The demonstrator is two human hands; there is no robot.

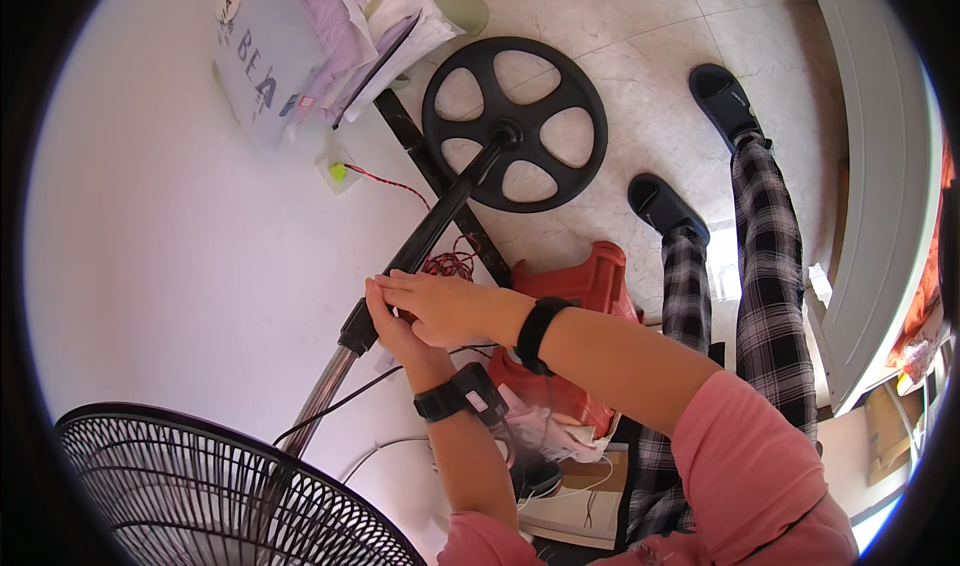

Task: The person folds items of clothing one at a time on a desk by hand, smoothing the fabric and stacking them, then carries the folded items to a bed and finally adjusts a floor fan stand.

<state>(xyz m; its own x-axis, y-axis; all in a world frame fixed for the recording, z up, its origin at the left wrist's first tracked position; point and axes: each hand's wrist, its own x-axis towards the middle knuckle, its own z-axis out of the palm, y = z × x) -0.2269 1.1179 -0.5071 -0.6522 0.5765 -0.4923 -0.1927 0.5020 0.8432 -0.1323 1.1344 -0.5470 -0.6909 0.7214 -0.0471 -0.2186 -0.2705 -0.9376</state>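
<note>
A black and chrome fan pole (439, 217) slants from a round black spoked base (589, 135) to a black wire fan grille (225, 476) at lower left. Both bare hands meet at the pole's black upper section, just above the collar (358, 330). My left hand (397, 333) lies lower, fingers pointing up along the pole. Over it reaches my right hand (442, 307), its fairly straight fingers crossing toward the left fingertips. The palms are hidden, so whether either grips the pole does not show. Each wrist wears a black strap; the left one carries a small black device.
Packaged textiles (330, 56) stand against the white wall at upper left. A red-and-black twisted cord (450, 262) runs from a wall socket (337, 171). A red plastic stool (574, 277) and a cardboard box (596, 472) are beside my legs. A white curved panel (870, 153) borders the right.
</note>
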